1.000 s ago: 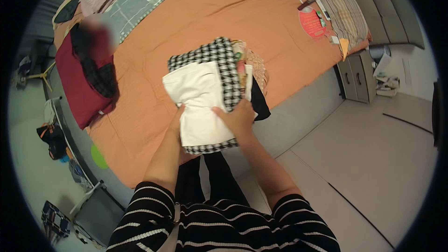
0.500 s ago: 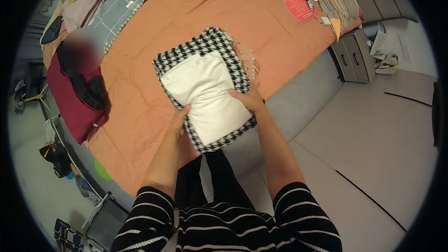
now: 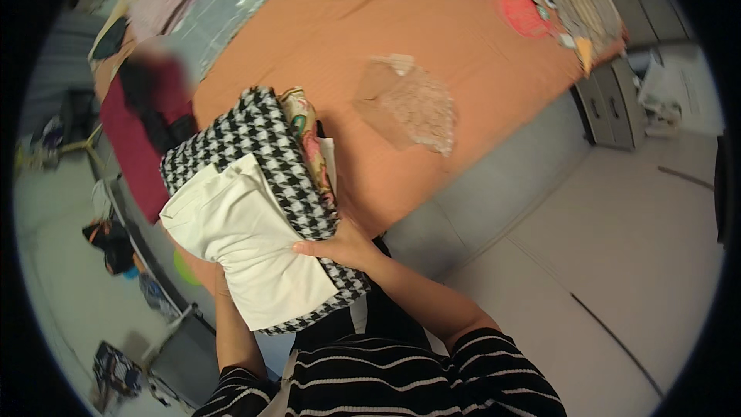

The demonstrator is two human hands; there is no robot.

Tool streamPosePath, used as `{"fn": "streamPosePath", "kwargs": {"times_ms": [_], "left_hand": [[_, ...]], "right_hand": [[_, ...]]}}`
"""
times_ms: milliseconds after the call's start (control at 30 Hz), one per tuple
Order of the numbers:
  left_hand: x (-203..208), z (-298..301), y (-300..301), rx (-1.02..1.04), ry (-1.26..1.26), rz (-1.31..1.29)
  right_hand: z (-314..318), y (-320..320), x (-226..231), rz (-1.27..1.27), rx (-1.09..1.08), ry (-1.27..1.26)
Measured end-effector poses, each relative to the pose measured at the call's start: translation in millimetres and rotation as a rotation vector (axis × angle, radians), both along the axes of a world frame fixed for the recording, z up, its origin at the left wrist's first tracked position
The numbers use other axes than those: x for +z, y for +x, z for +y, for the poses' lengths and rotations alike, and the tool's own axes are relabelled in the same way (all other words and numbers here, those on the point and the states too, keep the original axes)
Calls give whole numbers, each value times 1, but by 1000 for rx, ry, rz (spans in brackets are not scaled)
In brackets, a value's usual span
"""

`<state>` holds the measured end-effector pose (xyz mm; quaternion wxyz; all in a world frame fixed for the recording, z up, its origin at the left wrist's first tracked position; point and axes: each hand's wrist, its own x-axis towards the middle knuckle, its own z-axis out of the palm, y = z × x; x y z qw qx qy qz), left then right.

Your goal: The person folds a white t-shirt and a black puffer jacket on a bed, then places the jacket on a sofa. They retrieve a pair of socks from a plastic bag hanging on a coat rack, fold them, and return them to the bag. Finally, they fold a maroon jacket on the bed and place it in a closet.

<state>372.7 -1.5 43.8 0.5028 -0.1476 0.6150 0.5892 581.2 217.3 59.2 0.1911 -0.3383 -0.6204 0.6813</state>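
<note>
I hold a stack of folded clothes in front of me, lifted off the bed. On top lies a folded white garment, creased across its middle. Under it is a black-and-white houndstooth garment, and below that a floral-patterned cloth shows at the right side. My right hand grips the right edge, thumb on the white garment and fingers underneath. At the left edge, my left hand supports the stack, its fingers hidden beneath. Away from both hands, a sheer beige lacy garment lies flat on the bed.
An orange sheet covers the bed. A person in a dark red garment is at the left. Farther back is a grey blanket. A red round fan lies at the upper right, near a grey nightstand.
Both hands have carried the stack left and toward me. The beige lacy garment, mostly covered before, now lies exposed on the bed. The floral cloth shows more, and the view has shifted.
</note>
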Motion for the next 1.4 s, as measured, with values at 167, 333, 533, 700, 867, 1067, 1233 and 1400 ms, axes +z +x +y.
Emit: {"fn": "streamPosePath", "kwargs": {"times_ms": [167, 333, 533, 700, 867, 1067, 1233, 1400], "left_hand": [[17, -51, 44, 122, -65, 82], [6, -67, 78, 195, -77, 76], [9, -66, 97, 322, -62, 224], [-2, -67, 62, 325, 13, 378], [97, -24, -123, 246, 272, 574], [79, 51, -268, 256, 76, 228], [-130, 80, -334, 54, -813, 813], [-114, 73, -344, 30, -789, 775]], "right_hand": [[-6, -4, 9, -152, 334, -362], [0, -3, 2, -148, 421, -613], [3, -7, -7, -250, 580, -582], [21, -44, -14, -28, 631, -319], [49, -223, 61, 125, 651, -358], [88, -365, 26, -104, 636, -424], [75, -418, -156, -411, 393, 191], [63, -425, -134, -470, 397, 244]]}}
